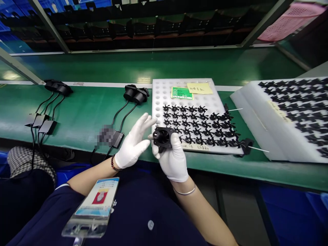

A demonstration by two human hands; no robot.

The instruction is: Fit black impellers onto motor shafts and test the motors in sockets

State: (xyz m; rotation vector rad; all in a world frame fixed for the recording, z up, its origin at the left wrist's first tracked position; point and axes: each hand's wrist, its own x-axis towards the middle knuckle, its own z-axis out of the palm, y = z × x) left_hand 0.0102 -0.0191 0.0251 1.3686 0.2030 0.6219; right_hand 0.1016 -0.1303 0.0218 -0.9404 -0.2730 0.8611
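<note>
My gloved right hand (174,159) grips a black fan housing (164,136) with a square flange and a round opening, just in front of a white foam tray (159,92). Beside it, my gloved left hand (132,143) is open, its fingers spread and stretched towards the housing. One fingertip comes close to the housing's left edge; whether it touches I cannot tell. Small black bladed fan wheels (196,123) stand in rows on the tray. A green card (182,93) and a yellow handwritten note (200,88) lie on its far part.
Black paired units with cables (135,94) rest left of the tray, with more (57,87) farther left. A tilted foam block (256,119) bearing fan wheels stands right. Black parts with white rods (246,146) flank the tray. A pink basket (292,20) is upper right.
</note>
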